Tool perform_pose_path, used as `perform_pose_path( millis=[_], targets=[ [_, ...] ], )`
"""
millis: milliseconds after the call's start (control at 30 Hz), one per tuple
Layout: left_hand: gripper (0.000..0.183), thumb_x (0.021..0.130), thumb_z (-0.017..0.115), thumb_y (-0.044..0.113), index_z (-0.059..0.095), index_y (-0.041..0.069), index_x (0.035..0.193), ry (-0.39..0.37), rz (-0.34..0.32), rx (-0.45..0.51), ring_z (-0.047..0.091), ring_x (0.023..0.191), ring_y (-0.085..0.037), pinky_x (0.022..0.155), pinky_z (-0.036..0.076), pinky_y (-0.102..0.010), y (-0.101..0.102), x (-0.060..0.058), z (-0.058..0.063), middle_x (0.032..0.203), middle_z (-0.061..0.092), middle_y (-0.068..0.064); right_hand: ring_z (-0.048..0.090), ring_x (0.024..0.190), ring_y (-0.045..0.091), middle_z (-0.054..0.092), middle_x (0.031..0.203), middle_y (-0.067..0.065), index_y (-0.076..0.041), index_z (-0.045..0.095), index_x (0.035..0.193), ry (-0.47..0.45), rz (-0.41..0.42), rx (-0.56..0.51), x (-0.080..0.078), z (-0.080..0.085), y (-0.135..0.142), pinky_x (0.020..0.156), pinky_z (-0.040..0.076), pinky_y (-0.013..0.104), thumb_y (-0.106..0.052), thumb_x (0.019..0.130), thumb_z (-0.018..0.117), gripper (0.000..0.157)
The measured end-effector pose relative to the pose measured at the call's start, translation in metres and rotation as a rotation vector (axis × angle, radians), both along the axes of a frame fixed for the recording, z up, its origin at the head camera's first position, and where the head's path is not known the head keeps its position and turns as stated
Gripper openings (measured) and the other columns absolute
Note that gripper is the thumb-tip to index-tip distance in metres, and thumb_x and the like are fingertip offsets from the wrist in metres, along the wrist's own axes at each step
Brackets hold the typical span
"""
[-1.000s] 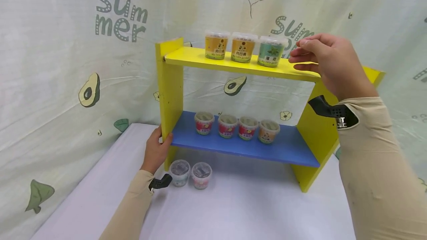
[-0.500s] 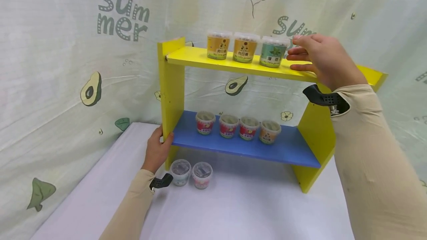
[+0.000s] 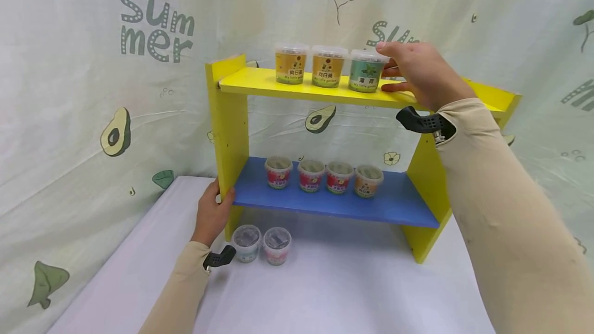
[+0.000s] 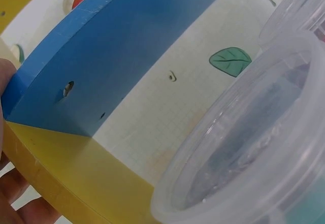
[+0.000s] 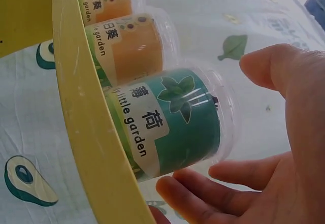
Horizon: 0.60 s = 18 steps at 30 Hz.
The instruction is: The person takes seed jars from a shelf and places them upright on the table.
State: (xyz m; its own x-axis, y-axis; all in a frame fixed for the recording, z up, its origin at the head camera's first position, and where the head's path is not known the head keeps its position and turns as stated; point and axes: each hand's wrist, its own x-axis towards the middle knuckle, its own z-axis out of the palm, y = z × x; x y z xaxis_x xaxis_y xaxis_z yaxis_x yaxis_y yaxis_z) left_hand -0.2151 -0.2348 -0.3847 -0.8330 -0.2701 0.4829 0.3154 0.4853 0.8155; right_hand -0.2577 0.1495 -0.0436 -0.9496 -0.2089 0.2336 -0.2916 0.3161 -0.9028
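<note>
Left hand (image 3: 211,216) grips shelf (image 3: 394,198), likely steadying it
Right hand (image 3: 419,73), fingers parted beside green cup (image 3: 365,72), seemingly to fit it

From my remote post I view a white table (image 3: 352,287) bearing a shelf unit (image 3: 228,140) and two pale cups (image 3: 277,246); I count two orange cups (image 3: 328,67) and one green cup (image 3: 364,71) on the yellow upper board (image 3: 260,79), three red cups (image 3: 311,177) and one peach cup (image 3: 367,183) on the blue lower board (image 3: 403,202).

The leaf-printed cup (image 3: 364,75) is green, the shelf unit (image 3: 233,133) yellow and blue, the backdrop (image 3: 162,92) avocado-patterned.
</note>
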Motion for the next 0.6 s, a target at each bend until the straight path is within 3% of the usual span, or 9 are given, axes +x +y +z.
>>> perform_pose_path(
  millis=[233,600],
  targets=[
    [0.048,0.102,0.057,0.029,0.049,0.006,0.144,0.006,0.008,-0.006,0.055,0.120,-0.034,0.091,0.053,-0.055,-0.001,0.004,-0.001,0.129,0.057,-0.016,0.043,0.125,0.027,0.051,0.131,0.003,-0.010,0.054,0.139,-0.060,0.014,0.054,-0.002,0.005,-0.005,0.112,0.036,0.050,-0.056,0.091,0.066,0.068],
    [0.052,0.103,0.055,0.033,0.045,0.009,0.148,-0.026,-0.004,0.000,0.052,0.125,-0.033,0.094,0.052,-0.054,0.000,0.002,0.000,0.133,0.054,-0.014,0.039,0.127,0.029,0.051,0.136,0.003,-0.013,0.051,0.142,-0.095,0.036,0.162,-0.012,0.010,-0.003,0.112,0.034,0.045,-0.064,0.086,0.065,0.077]
  ],
)
